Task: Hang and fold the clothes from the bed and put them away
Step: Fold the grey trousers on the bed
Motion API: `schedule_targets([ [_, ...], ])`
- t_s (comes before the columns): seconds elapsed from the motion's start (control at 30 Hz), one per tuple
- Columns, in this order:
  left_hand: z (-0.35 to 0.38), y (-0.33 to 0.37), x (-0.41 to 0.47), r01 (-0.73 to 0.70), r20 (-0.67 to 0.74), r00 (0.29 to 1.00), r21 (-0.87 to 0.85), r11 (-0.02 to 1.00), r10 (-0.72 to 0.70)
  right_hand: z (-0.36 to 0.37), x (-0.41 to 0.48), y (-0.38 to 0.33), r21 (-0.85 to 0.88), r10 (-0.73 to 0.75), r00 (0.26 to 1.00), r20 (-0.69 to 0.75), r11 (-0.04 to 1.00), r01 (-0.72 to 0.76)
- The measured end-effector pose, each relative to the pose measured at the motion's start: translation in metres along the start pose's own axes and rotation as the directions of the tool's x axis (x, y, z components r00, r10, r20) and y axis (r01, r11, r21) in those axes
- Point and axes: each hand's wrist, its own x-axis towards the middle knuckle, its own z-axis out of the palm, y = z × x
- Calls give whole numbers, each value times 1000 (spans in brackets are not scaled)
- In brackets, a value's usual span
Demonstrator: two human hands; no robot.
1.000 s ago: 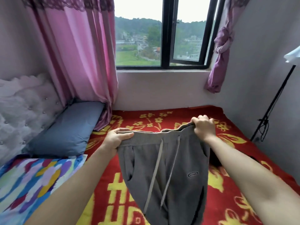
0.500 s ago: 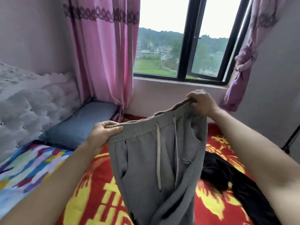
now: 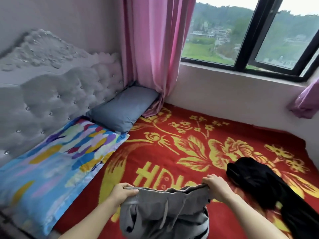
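Soft daylight from the window (image 3: 259,31) — slight motion blur, edges bent by wide-angle.

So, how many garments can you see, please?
2: grey sweatpants gripped by left hand and right hand; black garment on the blanket beside them; others may be hidden.

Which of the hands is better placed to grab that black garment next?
Probably the right hand: the black garment lies just beside it, while the left hand is across the grey trousers.
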Motion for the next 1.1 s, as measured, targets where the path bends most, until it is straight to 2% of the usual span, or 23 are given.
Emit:
schedule_targets([
  [0.27,-38,-7,35,-16,43,999,-71,997,19,-27,43,-48,-94,138,990,-3,986,-137],
  [0.4,-98,-9,62,10,2,1000,-197,980,-10,-61,111,-112,-160,104,992,-74,980,-115],
  [0.47,-138,-6,76,8,-46,999,-290,957,-22,-89,155,-153,-243,49,992,-120,967,-78],
  [0.53,-182,3,89,-32,-94,996,-393,919,-5,-126,206,-200,-265,-16,972,-233,963,-48],
  [0.63,-265,21,114,-143,-217,976,-586,798,16,-190,290,-289,-162,-100,896,-433,986,32],
  [0.7,-320,26,129,-256,-389,921,-607,752,1,-219,336,-347,-17,-16,889,-457,1000,9],
  [0.77,-360,15,145,-306,-554,832,-488,818,-19,-229,360,-391,103,85,930,-357,993,-51],
  [0.83,-383,-14,161,-161,-614,785,-338,927,-87,-211,365,-419,101,47,971,-234,995,-24],
  [0.93,-377,-65,170,69,-570,805,-180,981,-161,-143,332,-424,35,-45,998,-34,998,46],
  [1.0,-354,-91,171,140,-491,853,-104,985,-174,-88,298,-407,61,14,992,122,998,-21],
  [1.1,-309,-112,168,241,-366,899,-50,969,-242,-16,241,-372,50,121,929,349,988,-147],
])
